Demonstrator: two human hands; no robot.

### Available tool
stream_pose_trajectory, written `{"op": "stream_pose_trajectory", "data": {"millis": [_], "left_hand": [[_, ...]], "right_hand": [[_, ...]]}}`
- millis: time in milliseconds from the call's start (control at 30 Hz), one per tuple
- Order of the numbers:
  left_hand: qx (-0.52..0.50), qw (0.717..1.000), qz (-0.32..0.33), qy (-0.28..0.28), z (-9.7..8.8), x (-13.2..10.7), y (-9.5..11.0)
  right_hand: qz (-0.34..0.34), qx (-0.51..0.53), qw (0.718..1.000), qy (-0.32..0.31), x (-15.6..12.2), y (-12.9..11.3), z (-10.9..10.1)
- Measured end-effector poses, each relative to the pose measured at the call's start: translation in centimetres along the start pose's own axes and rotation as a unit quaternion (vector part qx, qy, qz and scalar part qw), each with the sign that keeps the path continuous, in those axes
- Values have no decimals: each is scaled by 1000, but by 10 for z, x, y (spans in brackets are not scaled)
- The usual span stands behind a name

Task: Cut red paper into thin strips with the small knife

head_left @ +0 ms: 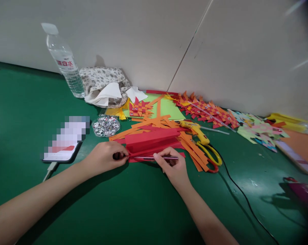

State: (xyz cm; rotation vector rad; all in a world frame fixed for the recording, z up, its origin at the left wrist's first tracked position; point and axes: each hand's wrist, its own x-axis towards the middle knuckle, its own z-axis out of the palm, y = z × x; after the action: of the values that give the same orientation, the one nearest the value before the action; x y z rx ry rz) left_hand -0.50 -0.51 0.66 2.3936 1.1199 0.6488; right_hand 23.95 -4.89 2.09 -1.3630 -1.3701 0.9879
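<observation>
**Red folded paper pinned at the table's middle by both hands**

A green table (28, 112) is seen to fill the view, backed by a pale wall; a row of woven red-and-orange paper figures (207, 110) is laid along the wall at the right. A red folded paper (151, 139) is spread at the centre of the table, on top of a heap of orange paper strips (192, 146).

The left hand (104, 158) is closed, its fingertips pinched on the left end of the paper's near edge; the right hand (173, 166) is placed just beside it to the right, the two hands being kept slightly apart.

A water bottle (65, 64) is stood upright at the far left, touching a patterned cloth pouch (102, 80); a phone (64, 143) is laid flat just left of the left hand. Yellow-handled scissors (210, 156) and a yellow glue gun (197, 131) are rested on the strips at the right. A tray of googly eyes (106, 126) is set between phone and paper.

A thin pen-like tool (156, 158) is gripped between the right thumb and fingers and laid along the paper's near edge; its exact kind cannot be told.
</observation>
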Motion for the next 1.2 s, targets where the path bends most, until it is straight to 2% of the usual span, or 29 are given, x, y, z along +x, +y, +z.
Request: {"op": "stream_pose_trajectory", "data": {"millis": [233,1200], "left_hand": [[-7,1000,8,4,-2,1,1],[-14,1000,22,6,-1,2,0]], "right_hand": [[33,-3,998,-45,2,0,0],[49,-22,998,-44,2,2,0]]}}
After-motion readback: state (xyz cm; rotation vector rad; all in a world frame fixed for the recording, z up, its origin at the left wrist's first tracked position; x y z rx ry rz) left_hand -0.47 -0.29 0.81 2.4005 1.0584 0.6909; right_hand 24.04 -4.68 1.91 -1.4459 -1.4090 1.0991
